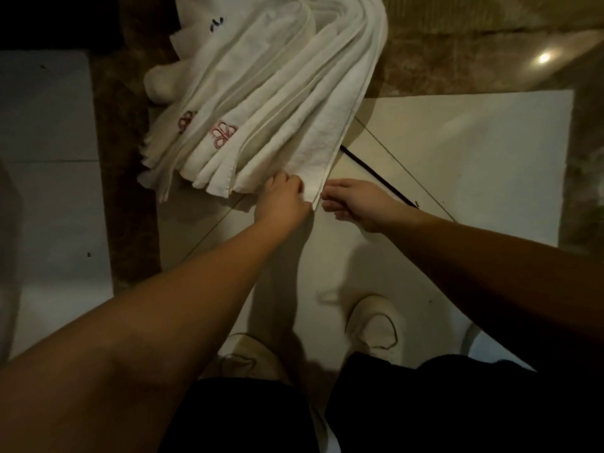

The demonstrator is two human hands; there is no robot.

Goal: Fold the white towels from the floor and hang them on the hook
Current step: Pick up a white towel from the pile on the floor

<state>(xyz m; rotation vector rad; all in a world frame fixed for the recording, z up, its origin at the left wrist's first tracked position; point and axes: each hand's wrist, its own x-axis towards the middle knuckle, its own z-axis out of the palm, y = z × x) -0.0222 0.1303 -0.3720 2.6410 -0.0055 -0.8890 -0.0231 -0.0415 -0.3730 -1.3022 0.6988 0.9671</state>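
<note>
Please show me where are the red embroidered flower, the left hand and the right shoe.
red embroidered flower (224, 133): head view, centre of the petals.
left hand (283, 199): head view, back of the hand.
right shoe (376, 323): head view, top of the toe.

Hanging towels block ahead; bare floor open right.

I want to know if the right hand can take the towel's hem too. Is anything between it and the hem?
Nothing visible. The right hand hovers beside the hanging towel, only bare floor showing behind the gap. The left hand already holds that corner.
</note>
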